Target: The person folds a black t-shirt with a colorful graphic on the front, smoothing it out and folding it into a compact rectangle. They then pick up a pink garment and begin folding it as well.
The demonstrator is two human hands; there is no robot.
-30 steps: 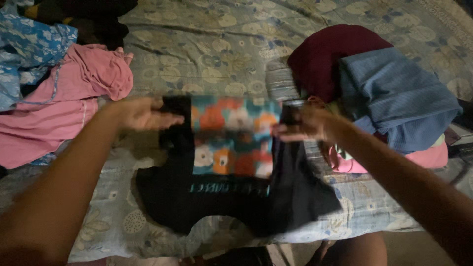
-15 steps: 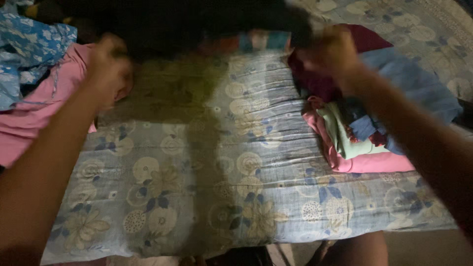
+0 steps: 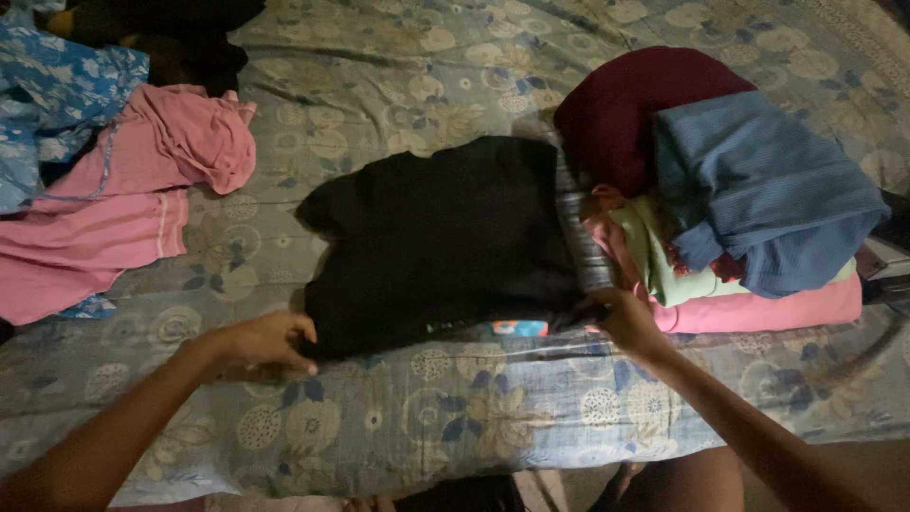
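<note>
While the black shirt (image 3: pixel 441 242) lies flat, left hand (image 3: pixel 265 341) and right hand (image 3: pixel 626 320) fingers pinch its near corners.

Under my fingers (image 3: pixel 301 332) the black garment (image 3: pixel 436 237) is soft, matt cloth; the bed (image 3: pixel 379 95) wears a thin, creased printed cotton sheet; the blue towel (image 3: pixel 758 190) looks ribbed.

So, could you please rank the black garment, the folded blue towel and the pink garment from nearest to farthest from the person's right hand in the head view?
1. Black garment: its near right corner is in the right hand.
2. Folded blue towel: atop the stack, beyond and to the right.
3. Pink garment: far left of the bed.
</note>
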